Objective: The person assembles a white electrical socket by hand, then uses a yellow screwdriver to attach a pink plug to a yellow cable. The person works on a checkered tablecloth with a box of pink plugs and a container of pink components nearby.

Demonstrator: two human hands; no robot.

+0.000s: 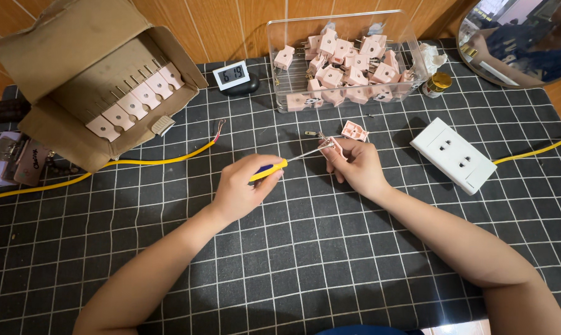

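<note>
Screwdriver clenched in my left hand, its tip at the small plug part my right hand pinches, so I judge a screw is being driven, needing steady alignment.

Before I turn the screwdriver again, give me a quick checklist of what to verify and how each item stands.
1. Left hand grips the yellow-handled screwdriver: ok.
2. Right hand holds the small plug part at its fingertips: ok.
3. Screwdriver tip seated in the screw: cannot tell, the spot is too small to see.
4. Loose pink plug half lies on the mat beside the right hand, within reach: ok.
5. Small metal prong lies loose on the checked mat, not contained: not ok.
6. Yellow cable with bared end lies apart from both hands: ok.
</note>
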